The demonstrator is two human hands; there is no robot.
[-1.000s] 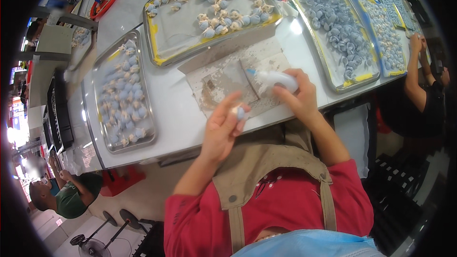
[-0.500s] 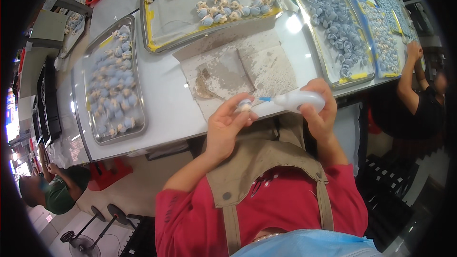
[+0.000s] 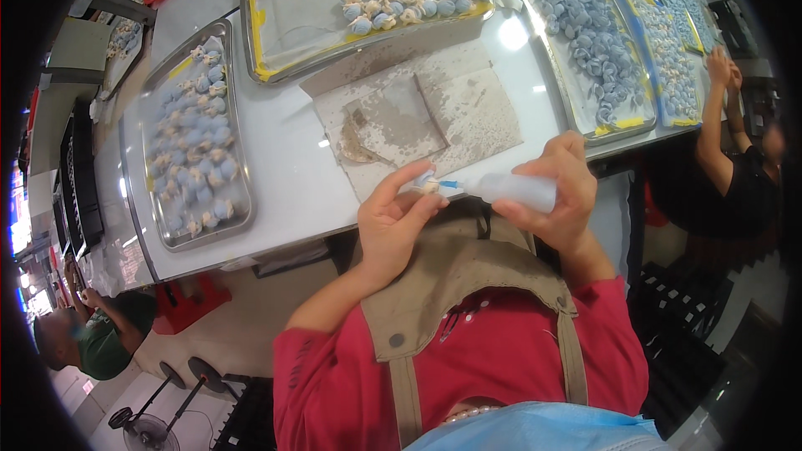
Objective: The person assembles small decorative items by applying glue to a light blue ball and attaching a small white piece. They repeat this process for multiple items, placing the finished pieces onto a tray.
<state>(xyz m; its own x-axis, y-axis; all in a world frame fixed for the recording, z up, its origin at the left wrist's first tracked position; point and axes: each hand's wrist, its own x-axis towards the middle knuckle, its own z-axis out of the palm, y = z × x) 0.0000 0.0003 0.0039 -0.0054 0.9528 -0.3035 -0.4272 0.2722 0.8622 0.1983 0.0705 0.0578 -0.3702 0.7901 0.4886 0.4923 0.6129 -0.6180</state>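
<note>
Between its thumb and fingers, my left hand [image 3: 396,215] pinches a small cream and blue-grey figurine piece [image 3: 428,184]. My right hand [image 3: 561,199] is wrapped round a white squeeze bottle [image 3: 520,190]. The bottle lies nearly level, and its blue nozzle tip [image 3: 449,184] points left at the piece, touching it or very close. Fingers partly cover the piece, so its finer shape is hidden. Both hands are over the table's near edge, just in front of a stained, flattened cardboard sheet [image 3: 480,113].
Metal trays of blue and cream pieces stand at the left [image 3: 242,192] and at the back [image 3: 288,73]. A tray [image 3: 576,117] of blue-grey petal-like parts is at the right, with a blue-edged tray [image 3: 668,125] beyond. Co-workers sit far right [image 3: 727,117] and lower left [image 3: 109,330].
The bottle has come left and slightly down, tilting, so its nozzle now reaches the piece. My left hand has shifted slightly left. The co-worker's hands at the right have risen.
</note>
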